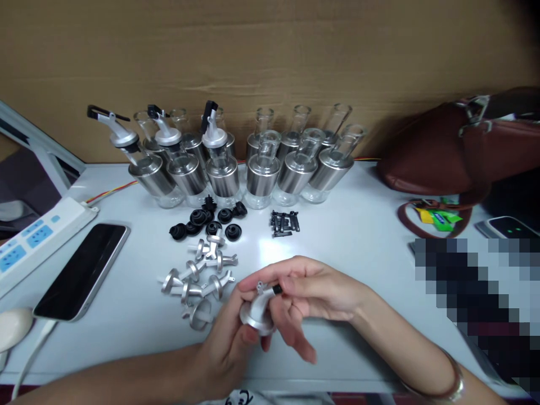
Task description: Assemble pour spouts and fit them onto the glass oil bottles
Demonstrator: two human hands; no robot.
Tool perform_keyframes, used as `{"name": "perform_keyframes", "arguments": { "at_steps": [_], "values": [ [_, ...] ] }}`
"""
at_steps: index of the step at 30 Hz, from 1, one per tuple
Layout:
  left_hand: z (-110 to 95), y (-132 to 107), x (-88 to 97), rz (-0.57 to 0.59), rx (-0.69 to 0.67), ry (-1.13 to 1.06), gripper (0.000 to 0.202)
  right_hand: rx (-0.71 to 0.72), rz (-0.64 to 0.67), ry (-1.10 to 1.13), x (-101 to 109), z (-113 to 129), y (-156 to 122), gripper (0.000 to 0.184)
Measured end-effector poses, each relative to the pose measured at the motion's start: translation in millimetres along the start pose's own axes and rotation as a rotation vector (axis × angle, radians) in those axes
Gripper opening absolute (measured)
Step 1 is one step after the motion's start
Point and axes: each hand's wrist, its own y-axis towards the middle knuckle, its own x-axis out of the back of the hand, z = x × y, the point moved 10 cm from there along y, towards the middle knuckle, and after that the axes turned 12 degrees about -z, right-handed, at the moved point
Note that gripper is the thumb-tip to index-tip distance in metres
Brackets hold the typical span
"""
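Note:
My left hand (228, 343) grips a silver metal pourer spout (258, 312) from below, near the table's front edge. My right hand (307, 298) pinches a small black piece (277, 289) against the spout's tip. Just to the left lies a heap of several silver spouts (198, 278). Behind it sit several black rubber stoppers (208, 220) and a small pile of black clips (284, 223). At the back stand several glass bottles with steel sleeves (261, 174); three on the left carry fitted pourers (213, 132).
A phone (82, 270) lies face up at the left beside a white power strip (36, 233). A brown leather bag (459, 149) sits at the back right, with green packets (441, 218) and another phone (508, 226). A cardboard wall (270, 50) backs the white table (363, 236).

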Motion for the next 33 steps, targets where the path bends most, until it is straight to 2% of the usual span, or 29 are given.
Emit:
{"name": "perform_keyframes", "arguments": {
  "at_steps": [4,9,16,25,27,30,33],
  "values": [
    [-6.4,6.4,-2.9,0.005,0.004,0.011,0.03,0.043,-0.041,-0.049,0.5,6.3,0.0,0.041],
    [-16.7,10.1,-11.7,0.057,-0.047,-0.044,0.023,0.015,-0.014,-0.042,-3.1,7.9,-1.1,0.027],
    [-5.2,5.2,-13.2,0.089,0.015,-0.094,0.023,0.053,-0.024,-0.045,-3.2,11.5,-1.1,0.02],
    [0.2,3.2,-5.0,0.064,0.037,0.059,0.026,0.094,0.015,-0.062,-1.2,9.1,-2.5,0.02],
    [-1.0,3.6,-8.3,0.1,0.078,0.023,0.024,0.088,0.029,-0.059,-2.8,9.3,-4.4,0.02],
    [-3.2,5.0,-12.1,0.157,0.222,-0.016,0.025,0.104,0.057,-0.037,-7.8,13.0,-7.7,0.019],
    [-13.3,9.2,-12.0,0.237,0.317,0.036,0.032,0.154,0.07,-0.008,-11.6,20.7,-10.2,0.016]
  ]
}}
